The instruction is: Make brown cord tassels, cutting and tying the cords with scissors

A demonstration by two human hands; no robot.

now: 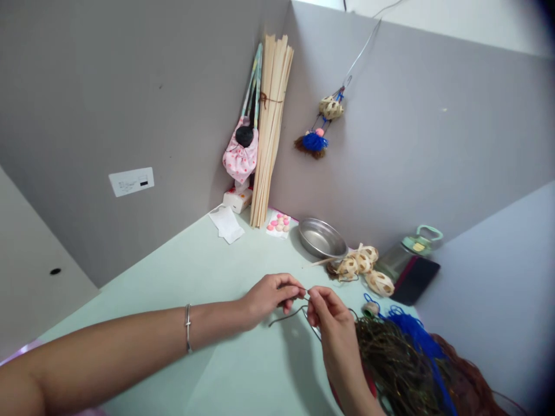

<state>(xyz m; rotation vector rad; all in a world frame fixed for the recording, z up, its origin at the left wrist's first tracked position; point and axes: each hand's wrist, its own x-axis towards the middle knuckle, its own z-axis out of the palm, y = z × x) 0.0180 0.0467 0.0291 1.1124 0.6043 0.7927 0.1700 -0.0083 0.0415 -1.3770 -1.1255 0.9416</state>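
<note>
My left hand (271, 297) pinches a thin dark cord (288, 316), and one loose end of it trails below the fingers above the table. Just beside it, my right hand (333, 318) pinches the same cord, fingertips almost touching the left ones. A thin silvery edge shows below the right fingers, and something red peeks out by that wrist; I cannot make out what they belong to. Close to the right forearm lies a heap of brown-green yarn (390, 358), with blue yarn (414, 332) on it and reddish-brown yarn (459, 367) beyond.
Woven strip balls (358, 263) lie by a metal bowl (321, 238). A bottle (396, 257) and phone (417, 280) stand right. Behind are pink beads (278, 223), white paper (226, 224), wooden strips (271, 133) and a pink pouch (240, 159). A tasselled ornament (332, 108) hangs above.
</note>
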